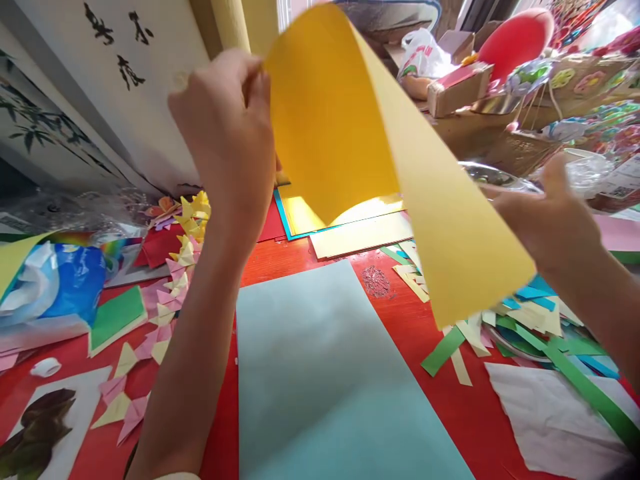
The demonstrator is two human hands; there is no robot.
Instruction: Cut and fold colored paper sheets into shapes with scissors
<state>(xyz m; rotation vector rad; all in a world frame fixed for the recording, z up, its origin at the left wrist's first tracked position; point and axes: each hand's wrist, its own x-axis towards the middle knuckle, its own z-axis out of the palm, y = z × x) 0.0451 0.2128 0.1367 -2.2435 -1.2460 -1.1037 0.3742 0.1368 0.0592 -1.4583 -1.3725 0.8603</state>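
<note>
Yellow sheet held in a loose curl above the red table

The sheet's upper left edge is pinched by the left hand, with the thumb and fingers closed on the paper. No firm grip is shown at the right hand: the thumb is spread away and the fingers are partly hidden at the right-hand edge, so whether the paper is touched there cannot be told. A light-blue sheet is laid flat on the table below, a stack of paper is partly covered from view by the curl, and paper strips are scattered near its lower corner.

Next to no weight is to be expected. Some spring is suggested, since a broad, smooth bend is formed rather than a limp droop. By a hard pinch a lasting crease could be left, and a tear could be started if an edge were pulled unevenly. Little slip should be met under dry fingertips. Hold is best taken flat at the corners or along the outer edges, with the middle left unpressed. If opposite edges were supported, the curl could be steadied; by one corner alone, the far side is left free to swing.
</note>
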